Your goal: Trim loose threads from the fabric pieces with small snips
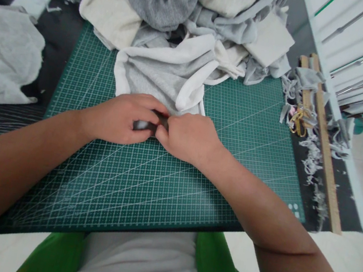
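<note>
Left hand [120, 116] and right hand [190, 137] pinch a small grey fabric piece [146, 125], mostly hidden between both grips.

A dark, wood-grained tabletop [0, 117] carries a green gridded cutting mat [146, 181]. On the mat's far edge sits a heap of grey and cream fabric pieces [193, 22]. Left of the mat lies a pale grey cloth [2, 55]. Right of the mat lie a long wooden ruler [326, 146], grey fabric scraps [313, 158] and what look like gold-handled scissors [298, 118].
</note>
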{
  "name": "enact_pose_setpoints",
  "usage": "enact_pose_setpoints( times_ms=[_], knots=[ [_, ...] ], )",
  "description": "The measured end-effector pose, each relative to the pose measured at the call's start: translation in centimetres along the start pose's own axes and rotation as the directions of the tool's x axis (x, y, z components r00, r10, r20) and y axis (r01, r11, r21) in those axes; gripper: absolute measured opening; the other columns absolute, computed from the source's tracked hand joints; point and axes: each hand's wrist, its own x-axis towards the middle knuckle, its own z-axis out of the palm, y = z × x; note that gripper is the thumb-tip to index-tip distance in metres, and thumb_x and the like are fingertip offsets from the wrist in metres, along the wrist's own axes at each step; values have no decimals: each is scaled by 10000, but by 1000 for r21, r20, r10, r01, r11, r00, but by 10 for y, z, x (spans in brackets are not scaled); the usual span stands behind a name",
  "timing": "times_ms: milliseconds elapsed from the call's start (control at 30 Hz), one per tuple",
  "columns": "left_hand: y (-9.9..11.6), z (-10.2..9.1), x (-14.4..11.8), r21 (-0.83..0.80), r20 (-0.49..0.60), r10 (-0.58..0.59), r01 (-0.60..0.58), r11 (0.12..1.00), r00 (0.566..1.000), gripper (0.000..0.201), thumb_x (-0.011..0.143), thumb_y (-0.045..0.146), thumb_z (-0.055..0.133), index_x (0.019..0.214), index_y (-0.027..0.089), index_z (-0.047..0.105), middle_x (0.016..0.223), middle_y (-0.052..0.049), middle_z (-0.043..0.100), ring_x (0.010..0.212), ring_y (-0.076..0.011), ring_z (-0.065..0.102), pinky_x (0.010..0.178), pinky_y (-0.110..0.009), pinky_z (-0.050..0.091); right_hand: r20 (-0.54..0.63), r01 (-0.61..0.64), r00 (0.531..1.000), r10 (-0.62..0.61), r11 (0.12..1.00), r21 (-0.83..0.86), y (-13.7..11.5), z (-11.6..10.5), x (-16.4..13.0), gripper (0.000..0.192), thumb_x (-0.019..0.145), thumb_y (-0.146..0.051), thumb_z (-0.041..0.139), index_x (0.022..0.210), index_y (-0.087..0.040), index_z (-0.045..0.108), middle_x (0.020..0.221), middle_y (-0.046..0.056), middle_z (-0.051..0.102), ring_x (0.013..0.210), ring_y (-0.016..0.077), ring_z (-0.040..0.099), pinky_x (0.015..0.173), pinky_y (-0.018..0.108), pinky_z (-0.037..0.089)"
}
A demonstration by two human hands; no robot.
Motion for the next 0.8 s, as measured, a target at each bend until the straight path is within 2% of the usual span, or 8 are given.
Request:
enact_pose_setpoints(
  times_ms=[200,400,600,800],
  knots=[
    [1,0,1,-10,-11,8,-8,1000,1000,127,887,217,601,889,192,725,1237,-100,680,1139,-221,655,1016,-353,506,11,31,999,-31,999,-27,2,1,-1,539,1005,-358,276,1007,-144,771,900,179,757,860,323,707,666,378,463],
    [4,-1,5,-16,35,31,-30,999,999,180,896,184,569,767,203,693,1097,-63,712,1105,-213,656,1004,-353,500,-8,39,999,-39,999,29,6,2,-1,525,1008,-376,285,985,-164,764,878,146,757,812,284,693,652,346,426],
    [2,-2,5,-48,49,31,-28,998,998,171,896,190,575,791,215,708,1134,-66,708,1105,-221,662,1003,-369,506,85,136,985,-153,974,180,29,-3,3,550,1021,-532,316,984,-182,737,926,90,749,822,222,653,642,304,337],
    [2,-4,5,-61,64,18,-14,998,998,172,884,173,571,799,217,714,1190,-74,700,1148,-236,640,1025,-396,496,101,156,977,-185,957,245,40,-4,2,507,1035,-493,338,947,-178,726,898,48,736,774,165,606,629,287,286]
  ],
)
